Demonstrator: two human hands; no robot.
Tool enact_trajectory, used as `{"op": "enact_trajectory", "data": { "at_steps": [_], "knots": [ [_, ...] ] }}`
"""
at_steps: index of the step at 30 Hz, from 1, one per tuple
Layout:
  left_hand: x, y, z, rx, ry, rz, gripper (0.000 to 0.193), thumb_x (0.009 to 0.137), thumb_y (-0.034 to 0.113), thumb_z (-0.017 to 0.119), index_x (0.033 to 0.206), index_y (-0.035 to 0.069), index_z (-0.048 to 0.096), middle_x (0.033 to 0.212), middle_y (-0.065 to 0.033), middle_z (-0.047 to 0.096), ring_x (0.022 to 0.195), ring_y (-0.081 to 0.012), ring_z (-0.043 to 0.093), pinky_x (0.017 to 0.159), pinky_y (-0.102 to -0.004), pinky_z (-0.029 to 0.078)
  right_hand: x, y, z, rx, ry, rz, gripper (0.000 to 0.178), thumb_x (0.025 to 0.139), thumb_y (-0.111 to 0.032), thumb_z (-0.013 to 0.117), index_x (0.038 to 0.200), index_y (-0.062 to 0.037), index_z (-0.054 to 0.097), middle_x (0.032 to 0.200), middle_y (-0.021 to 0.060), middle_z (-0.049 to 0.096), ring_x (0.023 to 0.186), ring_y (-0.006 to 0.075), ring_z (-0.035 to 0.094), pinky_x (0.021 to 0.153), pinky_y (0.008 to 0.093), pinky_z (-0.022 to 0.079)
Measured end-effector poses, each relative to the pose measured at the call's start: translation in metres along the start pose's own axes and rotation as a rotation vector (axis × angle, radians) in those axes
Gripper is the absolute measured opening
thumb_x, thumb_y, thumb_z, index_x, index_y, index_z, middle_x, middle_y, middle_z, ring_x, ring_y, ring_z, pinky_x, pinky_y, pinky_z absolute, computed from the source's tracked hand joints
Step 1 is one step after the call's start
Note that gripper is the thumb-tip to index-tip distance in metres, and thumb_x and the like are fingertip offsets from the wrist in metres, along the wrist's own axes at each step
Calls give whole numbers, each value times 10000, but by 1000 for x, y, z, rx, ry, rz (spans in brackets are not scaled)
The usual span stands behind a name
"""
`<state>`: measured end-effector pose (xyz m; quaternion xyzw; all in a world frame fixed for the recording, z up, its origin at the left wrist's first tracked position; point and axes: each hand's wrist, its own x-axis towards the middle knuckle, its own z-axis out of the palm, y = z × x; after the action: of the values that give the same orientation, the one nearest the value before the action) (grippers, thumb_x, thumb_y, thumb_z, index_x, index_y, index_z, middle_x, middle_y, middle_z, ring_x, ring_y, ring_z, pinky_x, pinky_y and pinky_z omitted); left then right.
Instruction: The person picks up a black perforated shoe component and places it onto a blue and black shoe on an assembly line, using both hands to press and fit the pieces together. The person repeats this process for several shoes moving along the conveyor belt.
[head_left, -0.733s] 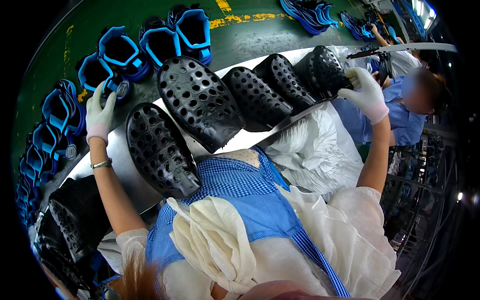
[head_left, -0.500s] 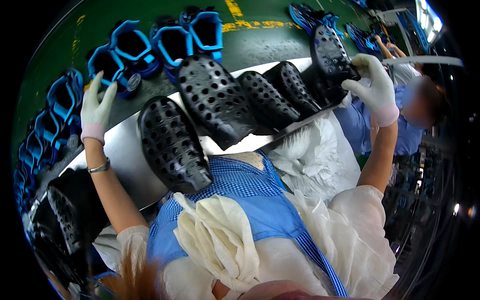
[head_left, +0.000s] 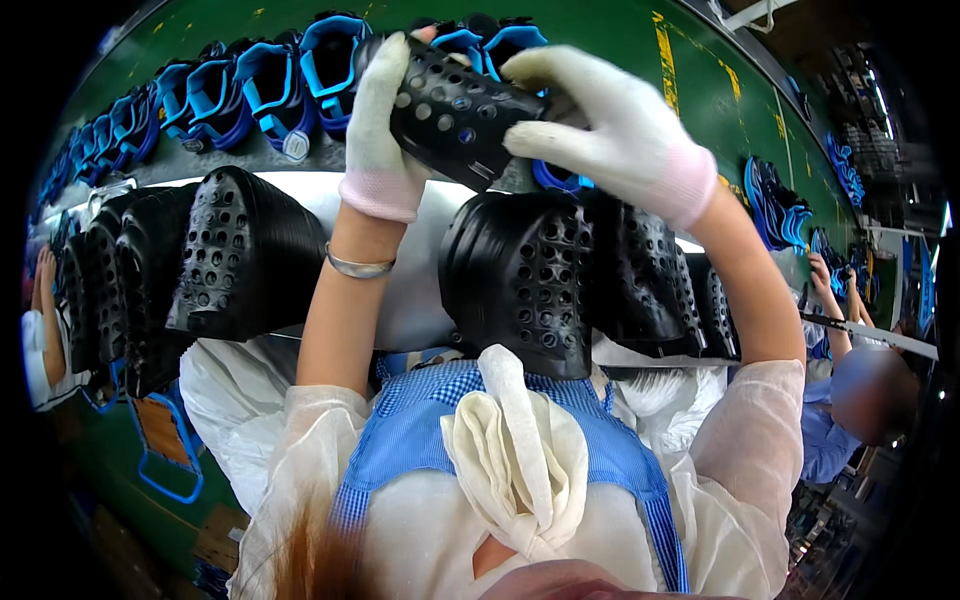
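Observation:
Both of my white-gloved hands hold one black perforated plastic shell up above the far side of the metal table. My left hand wraps round its left end, fingers on the far side. With thumb and fingers bent about the right end, my right hand grips it there; the fingertips behind it are partly hidden. Just below stands a nested stack of similar black shells. Another stack is left of my left forearm, and a further one lies partly under my right forearm.
A row of black boots with blue trim runs along the far side. More shells sit at the table's left end. White cloth or plastic hangs at the near edge. A co-worker is at the right, another person's arm at the far left.
My hands were apart: the left one open near the boots, the right one at a shell on the right. Now they are together on one raised shell. The view has turned.

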<state>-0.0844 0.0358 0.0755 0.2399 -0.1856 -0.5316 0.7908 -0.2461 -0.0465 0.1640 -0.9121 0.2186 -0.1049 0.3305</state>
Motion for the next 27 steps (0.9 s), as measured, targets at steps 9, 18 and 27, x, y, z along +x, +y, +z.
{"op": "enact_trajectory", "data": {
  "at_steps": [9, 18, 27],
  "knots": [
    [7, -24, -32, 58, 310, 35, 356, 901, 397, 581, 1000, 54, 583, 895, -53, 618, 785, -158, 621, 718, -288, 532, 34, 17, 36, -290, -193, 84, 395, 807, -358, 661, 933, 12, 604, 725, 176, 628, 680, 317, 639, 624, 373, 503],
    [21, -54, -97, 1469, 67, 301, 419, 796, 299, 622, 1130, 45, 606, 1217, -174, 546, 1023, -331, 582, 881, -375, 480, 89, 63, 11, -586, -311, 164, 476, 804, -457, 596, 769, 16, 636, 662, 196, 609, 640, 328, 619, 639, 392, 496],
    [37, -59, -66, 1730, -38, 162, 188, 817, 244, 610, 905, 79, 620, 958, -117, 593, 906, -322, 597, 770, -443, 495, 152, 64, 62, -947, -452, 100, 332, 838, -326, 523, 858, -52, 710, 865, 181, 678, 800, 339, 655, 744, 410, 529]
  ]
}}
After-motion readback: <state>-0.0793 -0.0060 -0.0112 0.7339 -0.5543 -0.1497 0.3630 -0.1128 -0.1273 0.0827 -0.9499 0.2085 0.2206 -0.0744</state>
